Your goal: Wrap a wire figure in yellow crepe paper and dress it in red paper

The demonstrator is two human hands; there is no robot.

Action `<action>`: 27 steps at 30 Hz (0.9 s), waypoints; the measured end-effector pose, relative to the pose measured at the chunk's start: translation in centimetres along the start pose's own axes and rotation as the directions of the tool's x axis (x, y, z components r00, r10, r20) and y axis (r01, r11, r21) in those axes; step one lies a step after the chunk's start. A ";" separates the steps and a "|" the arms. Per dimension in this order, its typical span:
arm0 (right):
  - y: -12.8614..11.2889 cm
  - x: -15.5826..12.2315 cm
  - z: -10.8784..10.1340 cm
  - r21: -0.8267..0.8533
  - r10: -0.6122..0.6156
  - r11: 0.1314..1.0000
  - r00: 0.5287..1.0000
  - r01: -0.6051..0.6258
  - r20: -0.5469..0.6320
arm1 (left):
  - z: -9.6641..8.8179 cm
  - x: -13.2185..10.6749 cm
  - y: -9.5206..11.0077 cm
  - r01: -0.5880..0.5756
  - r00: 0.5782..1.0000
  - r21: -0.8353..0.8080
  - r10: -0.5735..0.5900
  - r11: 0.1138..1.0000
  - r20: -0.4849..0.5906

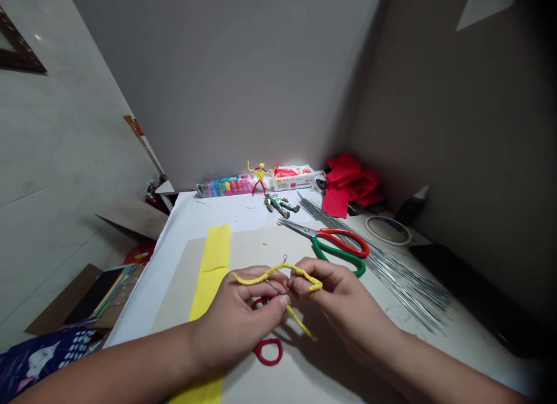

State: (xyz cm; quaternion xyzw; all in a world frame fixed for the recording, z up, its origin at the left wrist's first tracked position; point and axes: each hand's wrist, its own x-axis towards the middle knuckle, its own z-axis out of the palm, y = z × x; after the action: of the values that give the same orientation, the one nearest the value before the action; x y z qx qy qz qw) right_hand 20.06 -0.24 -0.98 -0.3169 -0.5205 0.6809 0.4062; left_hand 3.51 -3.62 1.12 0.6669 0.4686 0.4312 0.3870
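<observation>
Forearms [108, 369] were steadied low, and a yellow pipe cleaner [278, 269] was pinched close between left hand [235, 323] and right hand [335, 299].

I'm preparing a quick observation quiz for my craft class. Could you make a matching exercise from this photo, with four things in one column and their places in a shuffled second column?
Things:
1. yellow pipe cleaner
2. red-and-green-handled scissors
3. bundle of wires
4. red paper

Places:
A. Bunched in the far right corner of the table
B. Pinched between the left hand and right hand
C. Lying just beyond the right hand
D. Fanned out along the table's right side

Pairs: 1-B, 2-C, 3-D, 4-A
</observation>
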 end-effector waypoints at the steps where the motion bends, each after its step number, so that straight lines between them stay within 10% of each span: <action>1: 0.1 0.0 0.1 0.062 0.045 0.997 0.999 -0.046 0.006 | 0.0 0.1 0.0 0.002 1.000 -0.009 -0.002 1.000 0.001; 14: 0.0 0.6 -0.7 0.066 0.007 0.998 0.989 0.002 -0.145 | -1.0 1.3 -1.1 0.138 0.973 -0.036 -0.129 0.990 0.191; 27: 0.6 -0.1 0.8 -0.453 -0.124 0.886 0.992 0.095 -0.036 | -4.1 1.2 -1.3 0.073 0.987 -0.112 -0.056 0.991 0.150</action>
State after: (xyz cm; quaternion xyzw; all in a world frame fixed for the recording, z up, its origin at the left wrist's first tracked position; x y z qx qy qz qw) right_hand 19.24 -0.76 -1.35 -0.3939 -0.6678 0.5075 0.3760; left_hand -0.51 -1.62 1.51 0.6573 0.4340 0.3950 0.4728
